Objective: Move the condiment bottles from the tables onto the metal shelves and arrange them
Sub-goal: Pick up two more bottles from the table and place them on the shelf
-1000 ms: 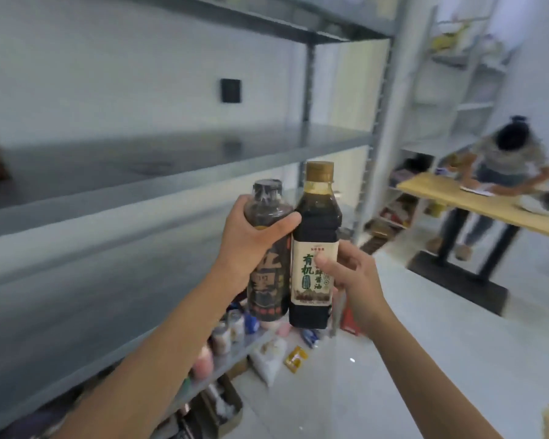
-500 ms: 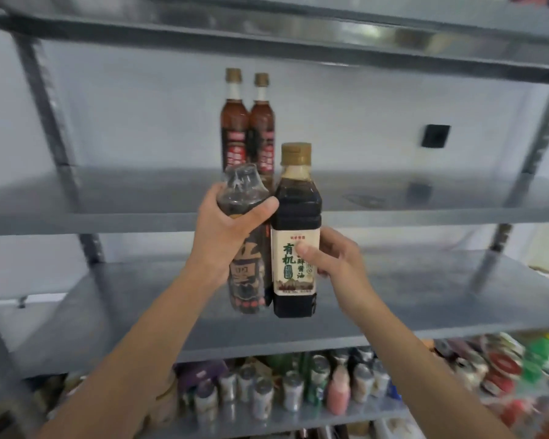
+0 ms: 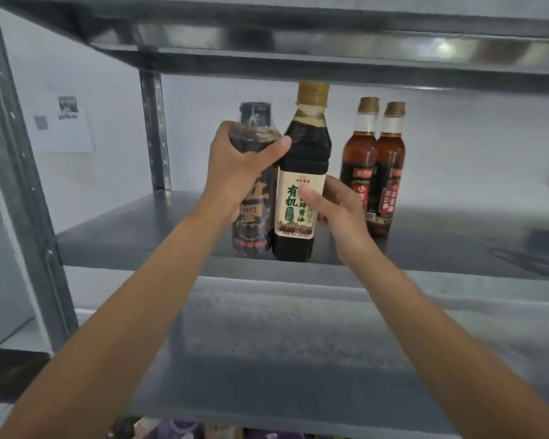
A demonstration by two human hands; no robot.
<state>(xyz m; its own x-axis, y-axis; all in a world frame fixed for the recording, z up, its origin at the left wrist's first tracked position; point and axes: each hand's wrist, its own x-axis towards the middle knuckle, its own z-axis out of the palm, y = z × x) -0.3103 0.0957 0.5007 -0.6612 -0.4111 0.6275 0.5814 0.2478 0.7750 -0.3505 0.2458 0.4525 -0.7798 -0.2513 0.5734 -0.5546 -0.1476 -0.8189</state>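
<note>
Left fingers point(image 3: 227, 137) grip dark bottle point(image 3: 254, 231), right fingers point(image 3: 314, 199) soy bottle point(image 3: 303, 153)

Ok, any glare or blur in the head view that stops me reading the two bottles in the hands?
Head view: glare streaks the upper shelf underneath, clear of the bottles; the cream label on the soy sauce bottle is legible; the dark bottle in the left hand is smeared, hard to read; the frame's right edge is blurred.
</note>
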